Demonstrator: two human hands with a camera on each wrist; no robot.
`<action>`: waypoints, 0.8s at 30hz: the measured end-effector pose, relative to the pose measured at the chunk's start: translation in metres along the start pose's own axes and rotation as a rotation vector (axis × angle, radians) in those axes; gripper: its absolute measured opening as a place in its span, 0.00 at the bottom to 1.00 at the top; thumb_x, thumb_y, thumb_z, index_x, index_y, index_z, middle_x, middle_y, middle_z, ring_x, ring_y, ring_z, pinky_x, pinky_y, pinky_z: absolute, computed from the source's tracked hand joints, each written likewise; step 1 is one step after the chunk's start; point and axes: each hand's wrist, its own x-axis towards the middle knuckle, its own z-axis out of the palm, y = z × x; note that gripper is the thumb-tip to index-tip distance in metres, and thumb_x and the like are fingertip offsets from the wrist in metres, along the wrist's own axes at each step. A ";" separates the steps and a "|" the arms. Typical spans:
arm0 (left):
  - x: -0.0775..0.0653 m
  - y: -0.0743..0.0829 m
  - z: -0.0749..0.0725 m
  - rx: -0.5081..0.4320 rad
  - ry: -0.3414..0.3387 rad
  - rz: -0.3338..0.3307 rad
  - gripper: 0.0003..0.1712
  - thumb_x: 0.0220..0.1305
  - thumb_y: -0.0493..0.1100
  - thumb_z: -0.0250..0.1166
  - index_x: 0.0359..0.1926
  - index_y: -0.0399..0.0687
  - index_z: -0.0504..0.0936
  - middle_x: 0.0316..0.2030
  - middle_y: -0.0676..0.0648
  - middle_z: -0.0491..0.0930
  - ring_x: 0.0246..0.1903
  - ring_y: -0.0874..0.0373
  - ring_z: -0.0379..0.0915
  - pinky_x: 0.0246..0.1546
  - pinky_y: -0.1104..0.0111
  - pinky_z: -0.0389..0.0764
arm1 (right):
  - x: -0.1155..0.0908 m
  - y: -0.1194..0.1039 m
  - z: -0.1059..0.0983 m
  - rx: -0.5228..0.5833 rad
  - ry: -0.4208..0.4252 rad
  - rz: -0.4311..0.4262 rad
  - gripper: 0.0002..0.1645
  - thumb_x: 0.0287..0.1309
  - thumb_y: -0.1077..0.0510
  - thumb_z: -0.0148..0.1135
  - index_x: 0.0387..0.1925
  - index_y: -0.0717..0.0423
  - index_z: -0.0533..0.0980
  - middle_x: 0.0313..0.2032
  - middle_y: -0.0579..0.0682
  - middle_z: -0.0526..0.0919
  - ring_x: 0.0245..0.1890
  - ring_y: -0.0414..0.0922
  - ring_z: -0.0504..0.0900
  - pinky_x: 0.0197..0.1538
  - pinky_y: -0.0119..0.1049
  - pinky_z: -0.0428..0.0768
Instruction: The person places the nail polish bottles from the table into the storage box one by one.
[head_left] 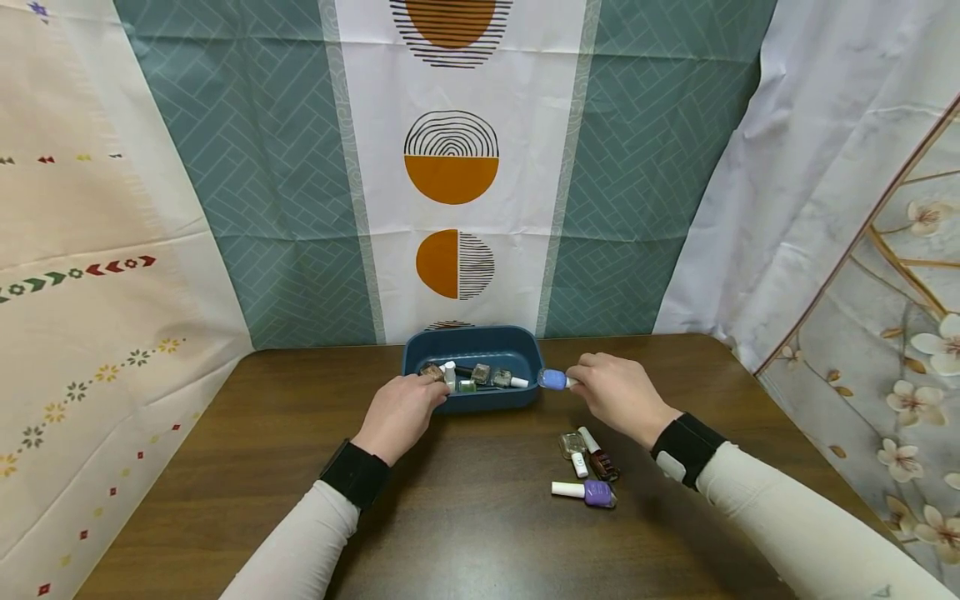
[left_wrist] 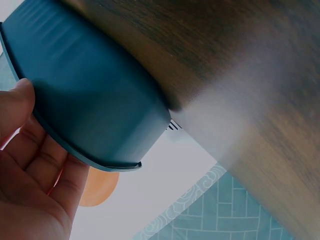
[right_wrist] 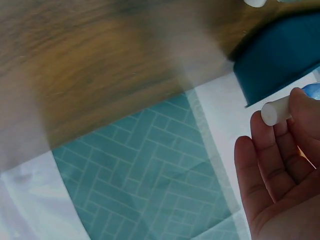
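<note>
My right hand [head_left: 618,396] pinches a blue nail polish bottle [head_left: 553,379] by its white cap [right_wrist: 276,111], and the bottle's body points left at the bin's right end. A dark blue plastic bin [head_left: 487,401] stands at the table's back edge with several nail polish bottles [head_left: 481,374] lying in it. At the bin's front left, my left hand [head_left: 401,417] grips the rim. The left wrist view shows the thumb [left_wrist: 22,100] against the outer wall, while the other fingertips are hidden behind the rim.
On the wooden table [head_left: 465,517], right of centre, lie a purple nail polish bottle [head_left: 598,493], a dark red one [head_left: 602,464] and a clear glittery one [head_left: 572,444]. Patterned cloths [head_left: 292,167] hang behind the table and along both sides.
</note>
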 end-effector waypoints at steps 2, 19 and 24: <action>0.000 0.000 0.000 -0.003 -0.002 -0.002 0.07 0.72 0.40 0.77 0.48 0.49 0.94 0.41 0.50 0.91 0.37 0.52 0.86 0.46 0.57 0.88 | 0.004 -0.003 0.001 0.006 0.000 -0.003 0.11 0.60 0.65 0.83 0.43 0.55 0.89 0.31 0.44 0.81 0.31 0.43 0.81 0.33 0.40 0.83; 0.000 -0.001 0.001 -0.009 0.012 0.009 0.06 0.72 0.40 0.77 0.48 0.49 0.94 0.41 0.50 0.91 0.36 0.52 0.84 0.45 0.58 0.88 | 0.035 -0.027 0.005 0.012 0.016 -0.055 0.08 0.64 0.64 0.81 0.43 0.54 0.90 0.31 0.46 0.82 0.33 0.46 0.84 0.34 0.42 0.85; -0.001 -0.001 0.001 -0.011 0.008 0.003 0.06 0.72 0.40 0.77 0.48 0.49 0.94 0.41 0.50 0.91 0.36 0.52 0.85 0.46 0.57 0.88 | 0.042 -0.030 0.007 0.013 0.020 -0.069 0.05 0.66 0.63 0.80 0.41 0.53 0.89 0.30 0.45 0.80 0.33 0.46 0.84 0.35 0.42 0.85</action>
